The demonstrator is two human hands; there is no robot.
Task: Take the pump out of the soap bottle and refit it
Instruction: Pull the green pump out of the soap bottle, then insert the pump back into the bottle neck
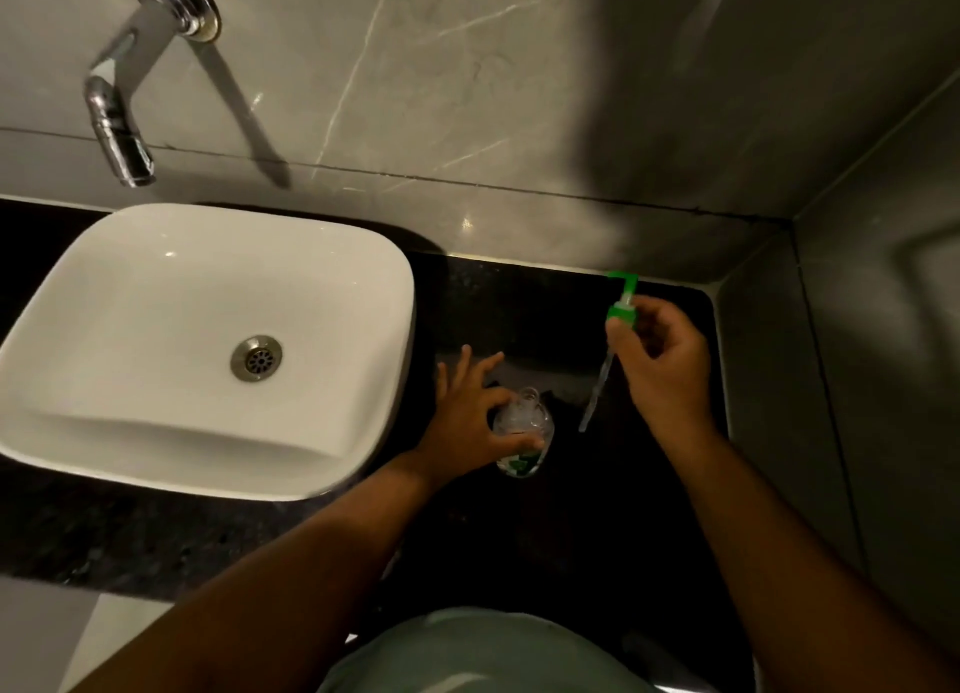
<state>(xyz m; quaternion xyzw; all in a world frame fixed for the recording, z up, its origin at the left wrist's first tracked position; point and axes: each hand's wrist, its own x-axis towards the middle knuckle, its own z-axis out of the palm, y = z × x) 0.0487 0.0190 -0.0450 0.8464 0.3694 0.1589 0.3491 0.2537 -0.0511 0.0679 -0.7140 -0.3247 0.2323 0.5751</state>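
Right hand (662,359) pinches the green plastic pump (621,314) clear beside the clear glass-like soap bottle (524,432), which the left hand (467,417) clasps steady for refitting.

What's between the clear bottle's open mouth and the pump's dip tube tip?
Only bare dark countertop, seen in the head view; the tube tip hangs right of the mouth.

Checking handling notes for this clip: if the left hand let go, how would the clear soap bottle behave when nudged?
The small clear plastic soap bottle looks nearly empty, so probably light and easily tipped. Its rounded body might roll. The left hand steadying it on the dark countertop suggests likewise.
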